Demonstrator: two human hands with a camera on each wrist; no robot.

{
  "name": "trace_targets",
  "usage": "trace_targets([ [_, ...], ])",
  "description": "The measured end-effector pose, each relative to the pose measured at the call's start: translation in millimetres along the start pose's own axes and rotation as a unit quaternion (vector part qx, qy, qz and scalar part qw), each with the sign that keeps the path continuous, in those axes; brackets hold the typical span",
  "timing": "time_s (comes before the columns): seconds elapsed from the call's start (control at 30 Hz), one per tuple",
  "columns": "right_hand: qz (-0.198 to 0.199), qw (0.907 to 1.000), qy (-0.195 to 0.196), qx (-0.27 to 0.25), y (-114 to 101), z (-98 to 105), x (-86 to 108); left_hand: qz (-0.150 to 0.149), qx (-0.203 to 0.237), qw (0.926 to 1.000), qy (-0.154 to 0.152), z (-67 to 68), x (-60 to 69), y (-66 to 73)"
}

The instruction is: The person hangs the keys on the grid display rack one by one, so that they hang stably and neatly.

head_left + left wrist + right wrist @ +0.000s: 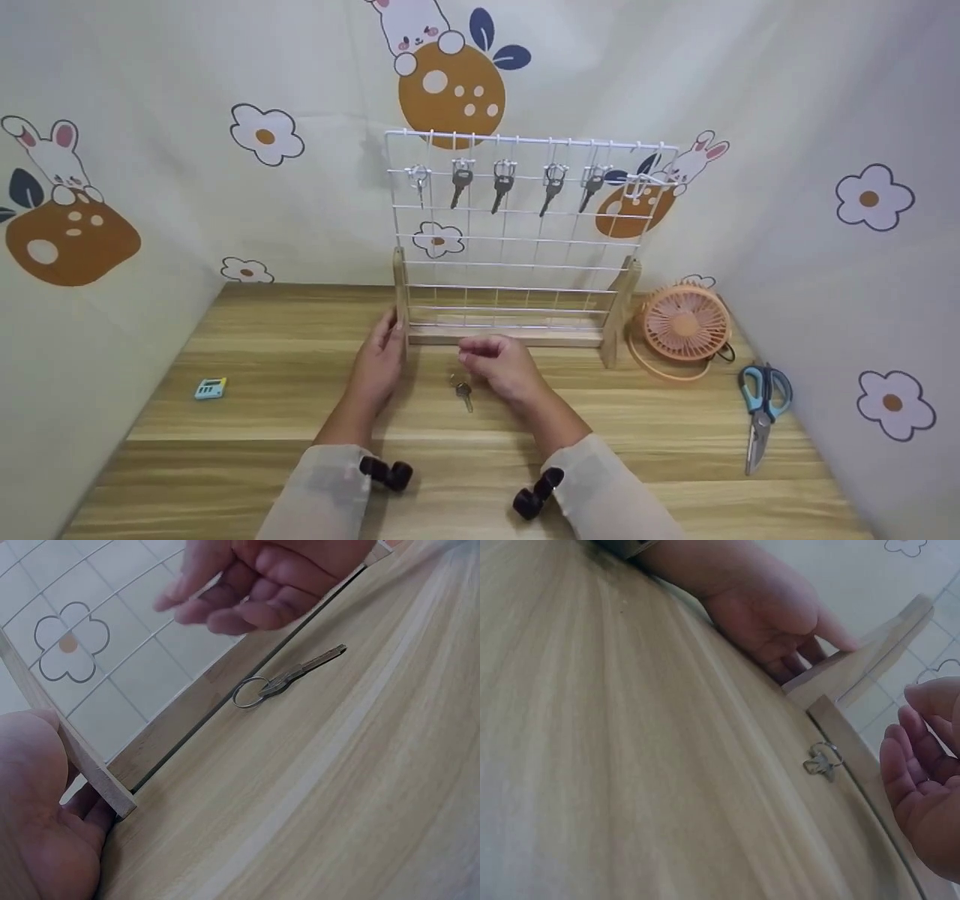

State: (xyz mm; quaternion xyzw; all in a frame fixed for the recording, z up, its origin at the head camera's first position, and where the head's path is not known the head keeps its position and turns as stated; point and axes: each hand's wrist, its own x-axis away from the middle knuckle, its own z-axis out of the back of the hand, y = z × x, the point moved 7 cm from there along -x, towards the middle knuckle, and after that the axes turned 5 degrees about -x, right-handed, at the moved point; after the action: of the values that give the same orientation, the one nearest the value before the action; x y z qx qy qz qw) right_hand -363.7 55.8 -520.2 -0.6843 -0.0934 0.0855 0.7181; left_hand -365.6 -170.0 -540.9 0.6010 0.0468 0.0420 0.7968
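Note:
A white wire grid rack [525,241] stands upright on wooden legs, with several keys [502,186] hanging by rings from its hooks. The left hand [379,365] grips the rack's left wooden leg [94,769] low down; its thumb touches the wood and its other fingers are partly hidden behind. A single key on a ring [463,391] lies on the table in front of the rack. Above and to the right of this key, the right hand [504,366] hovers with loosely curled fingers and holds nothing. In the right wrist view the right hand [930,780] is partly cut off.
An orange fan [685,322] stands right of the rack, with scissors [760,416] with blue-and-black handles nearer the right edge. A small light-blue timer-like device [211,388] lies at left on the wooden table [247,465]. Patterned cloth [330,217] hangs behind and at both sides.

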Motion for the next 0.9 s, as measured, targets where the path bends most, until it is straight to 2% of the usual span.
trace_targets([
  [0.27,0.014,0.9956,-0.055,0.075,12.5,-7.4,1.1,0.006,-0.013,0.9998,-0.014,0.0,0.7,-0.9],
  [0.63,0.053,0.9729,-0.076,0.212,8.6,-17.7,3.7,0.014,0.011,0.9998,-0.005,0.7,0.9,-0.5],
  [0.73,0.050,0.9724,-0.072,0.216,7.8,-15.9,4.3,0.013,0.007,0.9999,-0.003,1.0,0.9,-0.7],
  [0.9,0.023,0.9851,-0.059,0.160,3.6,-7.7,4.2,0.005,0.000,1.0000,-0.003,0.3,0.1,0.0],
])
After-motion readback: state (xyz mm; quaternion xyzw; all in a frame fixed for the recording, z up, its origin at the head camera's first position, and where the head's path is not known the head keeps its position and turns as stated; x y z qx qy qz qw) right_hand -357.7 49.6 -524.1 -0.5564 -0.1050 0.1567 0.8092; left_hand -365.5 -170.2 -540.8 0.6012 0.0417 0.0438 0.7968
